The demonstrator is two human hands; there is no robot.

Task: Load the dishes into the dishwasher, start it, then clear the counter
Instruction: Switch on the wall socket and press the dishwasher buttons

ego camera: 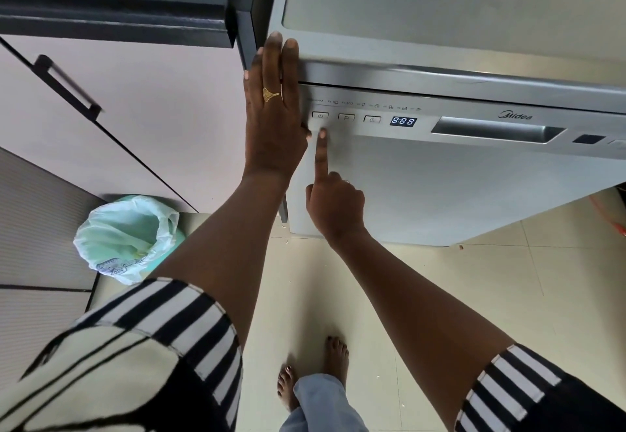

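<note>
Silver dishwasher (pixel 440 194) stands shut, display (pixel 403 121) lit 8:88.

One dishwasher (pixel 440 194), two hands (pixel 274 116) (pixel 333 208), three buttons (pixel 320 116) (pixel 346 117) (pixel 372 120)
</note>
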